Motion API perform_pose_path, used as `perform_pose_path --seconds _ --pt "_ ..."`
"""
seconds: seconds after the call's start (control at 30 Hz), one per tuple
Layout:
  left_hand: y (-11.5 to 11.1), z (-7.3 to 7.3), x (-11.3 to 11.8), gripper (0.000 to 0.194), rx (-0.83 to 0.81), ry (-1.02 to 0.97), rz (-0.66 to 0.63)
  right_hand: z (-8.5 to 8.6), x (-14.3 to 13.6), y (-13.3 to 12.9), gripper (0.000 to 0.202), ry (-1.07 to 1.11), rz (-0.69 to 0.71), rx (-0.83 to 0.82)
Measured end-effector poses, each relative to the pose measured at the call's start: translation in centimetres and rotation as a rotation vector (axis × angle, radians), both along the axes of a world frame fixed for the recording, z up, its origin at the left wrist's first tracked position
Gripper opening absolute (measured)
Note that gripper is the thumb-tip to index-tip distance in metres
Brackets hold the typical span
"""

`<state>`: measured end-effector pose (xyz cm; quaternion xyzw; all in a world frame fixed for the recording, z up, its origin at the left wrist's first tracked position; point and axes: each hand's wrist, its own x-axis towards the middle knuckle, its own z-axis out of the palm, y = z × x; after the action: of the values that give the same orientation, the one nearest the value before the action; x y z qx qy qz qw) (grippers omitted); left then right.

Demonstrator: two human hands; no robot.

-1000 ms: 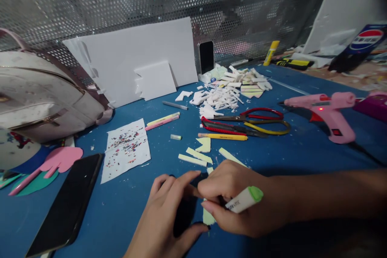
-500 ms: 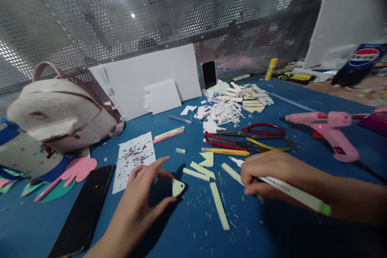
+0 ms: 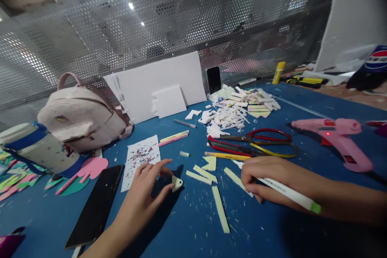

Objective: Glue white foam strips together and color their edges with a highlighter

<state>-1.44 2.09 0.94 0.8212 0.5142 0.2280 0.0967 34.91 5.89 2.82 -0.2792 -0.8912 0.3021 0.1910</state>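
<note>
Between the thumb and a finger of my left hand is a small pale-green foam piece with a black dot on it. My right hand is closed round a white marker with a green end, its tip pointing away to the left. Several pale-green strips lie on the blue table between the hands, and a notched green scrap rests behind them. A loose light-green marker cap lies beyond the left fingertips.
Scissors, a red cutter and a pencil lie behind my right hand. A pink glue gun with a lit red light is at right. Left are a black phone, a tumbler and a backpack. White scraps are heaped behind.
The view has shifted, so the things sit further right and a little lower. In my left fingers the foam piece has turned and is held closer to the thumb. The right hand still grips the marker.
</note>
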Motion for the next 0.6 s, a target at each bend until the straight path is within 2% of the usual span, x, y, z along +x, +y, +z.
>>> perform_pose_path --seconds 0.13,0.23,0.47,0.6 --pt "0.0 1.3 0.2 0.033 0.070 0.040 -0.038 0.3 -0.3 0.1 0.025 0.012 0.026 0.009" --pt "0.0 1.7 0.5 0.036 0.063 0.073 -0.053 0.4 -0.5 0.2 0.025 0.031 0.048 0.013" --pt "0.6 -0.4 0.2 0.055 -0.014 0.080 -0.042 0.2 -0.4 0.1 0.029 0.012 0.034 -0.036" --pt "0.7 -0.7 -0.1 0.061 -0.030 0.102 -0.047 0.4 -0.1 0.1 0.030 -0.006 0.030 -0.056"
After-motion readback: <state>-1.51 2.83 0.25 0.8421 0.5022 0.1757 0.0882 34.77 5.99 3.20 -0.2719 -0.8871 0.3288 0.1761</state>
